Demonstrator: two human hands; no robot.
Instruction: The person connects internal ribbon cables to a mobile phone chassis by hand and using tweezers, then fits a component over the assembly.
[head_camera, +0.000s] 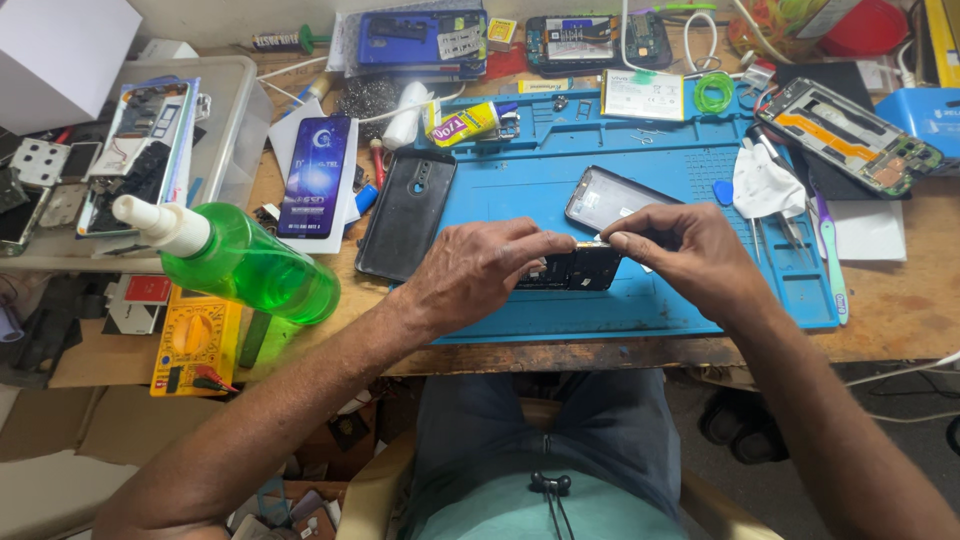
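Both my hands hold an opened black phone body (580, 268) just above a blue work mat (560, 180). My left hand (475, 272) grips its left end, fingers curled over the top edge. My right hand (690, 255) pinches the right top corner with thumb and forefinger. Behind the phone, a detached screen panel (610, 197) lies tilted on the mat. A black back cover (405, 215) rests at the mat's left edge.
A green spray bottle (245, 262) lies on its side at left, above a yellow multimeter (192, 340). A glue tube (468, 122), a battery (642, 95), tweezers and white cloth (765, 185), another opened phone (850, 135) and a phone box (316, 175) crowd the wooden bench.
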